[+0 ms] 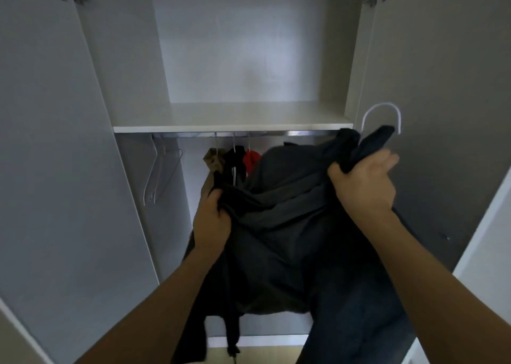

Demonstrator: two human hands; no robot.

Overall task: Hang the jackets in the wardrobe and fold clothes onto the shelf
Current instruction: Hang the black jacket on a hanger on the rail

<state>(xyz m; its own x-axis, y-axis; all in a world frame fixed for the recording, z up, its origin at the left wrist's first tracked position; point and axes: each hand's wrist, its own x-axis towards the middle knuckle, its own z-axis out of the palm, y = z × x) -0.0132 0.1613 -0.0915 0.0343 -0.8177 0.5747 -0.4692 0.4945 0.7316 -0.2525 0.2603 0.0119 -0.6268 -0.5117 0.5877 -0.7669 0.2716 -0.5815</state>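
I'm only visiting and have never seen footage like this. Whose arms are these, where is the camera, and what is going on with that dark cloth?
No machine here: a person wears a camera on the head, looking forward and down, so their own arms show. The left hand and right hand both grip a dark jacket with a white hanger poking out of it. Ahead is an open wardrobe: a white shelf, beneath it a metal rail with spare hangers and hung clothes.
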